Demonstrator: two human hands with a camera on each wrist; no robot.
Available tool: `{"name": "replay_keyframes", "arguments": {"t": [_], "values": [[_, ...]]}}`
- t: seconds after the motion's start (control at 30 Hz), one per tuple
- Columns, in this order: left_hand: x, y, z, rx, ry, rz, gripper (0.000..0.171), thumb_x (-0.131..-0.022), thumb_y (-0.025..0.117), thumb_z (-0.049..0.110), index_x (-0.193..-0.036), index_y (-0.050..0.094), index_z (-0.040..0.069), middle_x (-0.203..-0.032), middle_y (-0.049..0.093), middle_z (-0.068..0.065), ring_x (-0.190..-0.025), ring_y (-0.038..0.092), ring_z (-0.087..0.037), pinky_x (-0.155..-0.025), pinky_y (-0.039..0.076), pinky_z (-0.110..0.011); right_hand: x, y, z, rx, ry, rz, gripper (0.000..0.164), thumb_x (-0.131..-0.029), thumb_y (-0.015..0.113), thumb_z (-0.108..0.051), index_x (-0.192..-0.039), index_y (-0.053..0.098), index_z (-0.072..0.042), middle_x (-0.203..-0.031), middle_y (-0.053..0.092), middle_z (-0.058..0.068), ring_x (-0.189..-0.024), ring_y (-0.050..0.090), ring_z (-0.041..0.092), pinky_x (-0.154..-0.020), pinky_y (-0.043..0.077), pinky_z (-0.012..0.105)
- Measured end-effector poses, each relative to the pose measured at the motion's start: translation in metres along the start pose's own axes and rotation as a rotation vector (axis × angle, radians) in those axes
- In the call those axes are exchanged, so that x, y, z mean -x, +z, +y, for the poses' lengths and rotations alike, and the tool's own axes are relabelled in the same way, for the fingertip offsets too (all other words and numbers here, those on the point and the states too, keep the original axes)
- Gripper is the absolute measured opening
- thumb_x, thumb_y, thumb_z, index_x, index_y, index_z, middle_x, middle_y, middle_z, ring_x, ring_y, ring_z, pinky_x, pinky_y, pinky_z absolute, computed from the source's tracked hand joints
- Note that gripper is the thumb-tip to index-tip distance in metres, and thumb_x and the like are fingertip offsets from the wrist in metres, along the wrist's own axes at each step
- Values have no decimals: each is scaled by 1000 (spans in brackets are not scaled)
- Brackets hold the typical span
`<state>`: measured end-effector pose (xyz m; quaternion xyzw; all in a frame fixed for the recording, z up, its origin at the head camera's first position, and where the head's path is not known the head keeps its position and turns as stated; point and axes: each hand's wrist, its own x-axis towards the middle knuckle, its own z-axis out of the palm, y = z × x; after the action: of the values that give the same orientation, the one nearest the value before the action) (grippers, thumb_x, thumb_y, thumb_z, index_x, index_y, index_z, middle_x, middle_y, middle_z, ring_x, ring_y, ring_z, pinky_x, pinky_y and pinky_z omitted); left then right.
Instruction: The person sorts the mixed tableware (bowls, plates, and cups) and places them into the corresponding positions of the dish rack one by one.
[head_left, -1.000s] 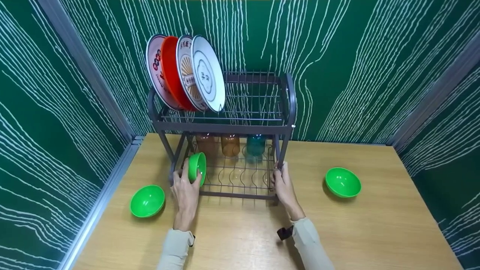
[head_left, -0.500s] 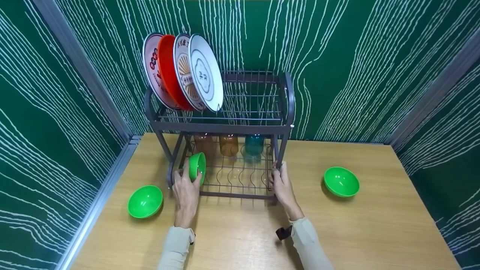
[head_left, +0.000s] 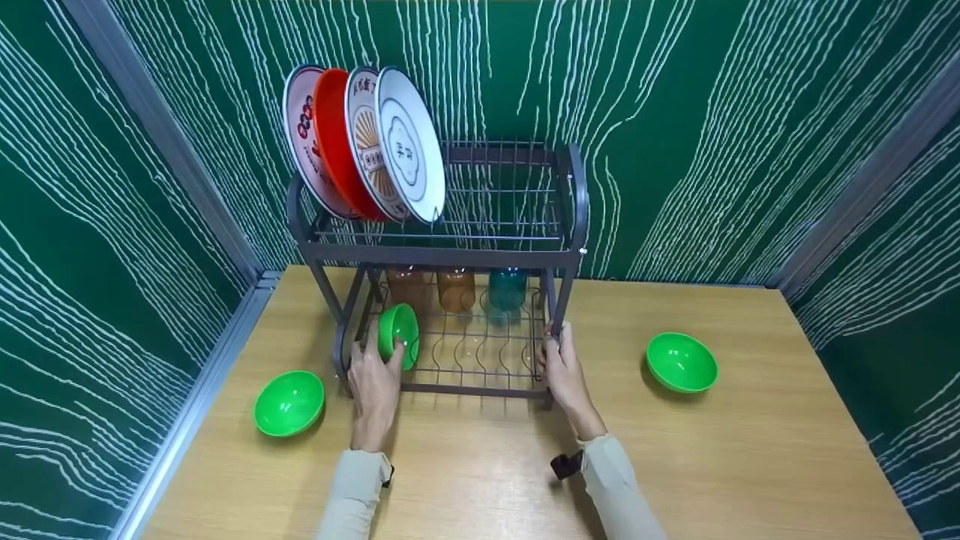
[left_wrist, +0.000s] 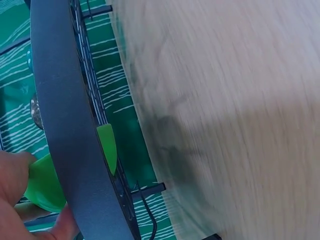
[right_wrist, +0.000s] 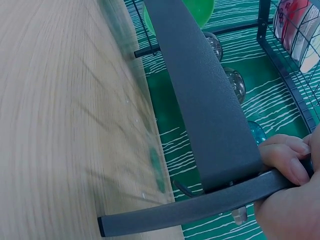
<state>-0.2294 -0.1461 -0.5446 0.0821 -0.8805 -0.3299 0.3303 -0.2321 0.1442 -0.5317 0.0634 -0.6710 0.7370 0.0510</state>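
A green bowl [head_left: 397, 330] stands on its side, tilted, at the left end of the lower tier of a dark metal dish rack [head_left: 442, 259]. My left hand [head_left: 375, 386] holds it, the thumb at its near rim and the fingers behind it. In the left wrist view the rack's front bar partly covers the bowl [left_wrist: 46, 186]. My right hand [head_left: 566, 376] grips the rack's right front post; in the right wrist view its fingers [right_wrist: 287, 155] curl round the dark frame.
Several plates [head_left: 411, 146] stand upright on the upper tier's left side. Behind the bowl, tinted glasses [head_left: 456, 291] sit at the back of the lower tier. One green bowl [head_left: 289, 403] lies on the table to the left, another green bowl [head_left: 681, 363] to the right.
The held bowl has tipped a little to the right, its inside turning more upward. My left hand has shifted slightly with it; the right hand keeps its grip on the post.
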Motion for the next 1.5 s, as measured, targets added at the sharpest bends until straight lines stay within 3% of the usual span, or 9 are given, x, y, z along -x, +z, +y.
{"name": "replay_keyframes", "arguments": {"t": [0.2, 0.43, 0.67, 0.83, 0.97, 1.2, 1.3, 1.5], "values": [[-1, -1, -1, 27, -16, -12, 52, -96, 75, 24, -140, 60, 0, -109, 65, -33, -91, 68, -50, -75, 57, -60, -6, -3, 17, -5, -23, 0, 21, -112, 25, -6, -123, 33, 9, -74, 35, 26, -54, 35, 19, -44, 29, 22], [-2, -4, 0, 29, -22, -20, 57, -96, 75, 27, -143, 57, 0, -111, 65, -32, -92, 68, -50, -73, 58, -60, -5, -1, 20, 8, -42, 23, 14, -112, 30, -11, -121, 38, -2, -74, 38, 13, -58, 36, 19, -47, 30, 23], [-2, -8, 1, 10, -57, -30, 65, -95, 75, 32, -146, 52, 0, -125, 61, -33, -97, 68, -51, -77, 58, -61, -4, -1, 23, 21, -60, 7, 18, -113, 28, -13, -123, 36, 0, -71, 37, 8, -54, 34, 16, -46, 29, 24], [-2, -20, 6, -16, -64, 24, 63, -93, 77, 36, -140, 58, -1, -124, 60, -30, -97, 68, -51, -79, 58, -61, -4, -1, 23, 38, -59, 4, 13, -113, 29, -15, -120, 39, -9, -71, 37, 5, -53, 34, 15, -45, 29, 24], [-5, -30, 12, 33, -30, 69, 57, -94, 76, 34, -135, 60, -2, -125, 61, -29, -103, 67, -50, -84, 57, -60, -4, -3, 22, 47, -45, 23, 12, -113, 31, -16, -119, 41, -12, -72, 38, 9, -54, 36, 15, -47, 30, 23], [-7, -52, 11, 18, -4, 143, 47, -96, 73, 32, -128, 66, -2, -104, 66, -21, -71, 67, -35, -58, 54, -49, -2, -5, 22, 36, -26, 26, 13, -113, 32, -15, -121, 41, -13, -75, 37, 12, -57, 35, 19, -48, 31, 22], [-7, -62, 7, -2, -11, 165, 45, -97, 72, 32, -126, 67, -1, -100, 67, -18, -64, 66, -29, -54, 51, -46, -2, -5, 23, 37, -26, 25, 13, -113, 32, -15, -122, 41, -11, -75, 38, 12, -58, 35, 22, -48, 32, 22], [-4, -81, -5, -34, -39, 221, 44, -97, 72, 34, -124, 69, 0, -107, 69, -21, -78, 69, -38, -60, 53, -50, -3, -4, 22, 33, -44, 31, 13, -113, 31, -14, -121, 41, -9, -75, 38, 20, -57, 36, 20, -47, 31, 23]]}}
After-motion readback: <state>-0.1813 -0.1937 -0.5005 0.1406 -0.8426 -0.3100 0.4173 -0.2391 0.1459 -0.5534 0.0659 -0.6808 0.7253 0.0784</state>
